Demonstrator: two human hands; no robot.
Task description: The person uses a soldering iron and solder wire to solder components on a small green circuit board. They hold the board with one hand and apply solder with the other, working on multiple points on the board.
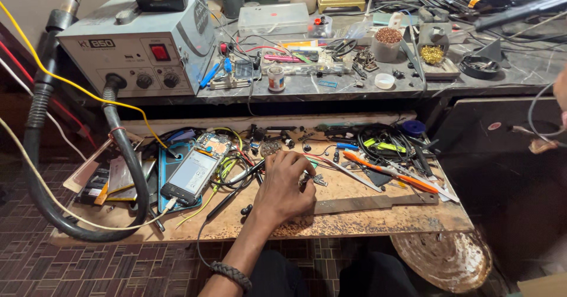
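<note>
A: Where is your left hand?

B: It rests on the wooden worktop, fingers curled, pinching a small part. You can't tell what the part is.

A: And your right hand?

B: Only its edge shows, far right, by a wire loop. You cannot tell if it is spread or pinching.

A: What is near?

B: A phone lies just left. Orange pliers lie to the right.

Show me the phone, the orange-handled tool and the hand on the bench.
Phone (190, 176), head view, middle of its screen.
Orange-handled tool (387, 170), head view, middle of its handle.
Left hand (286, 185), head view, back of the hand.
</note>
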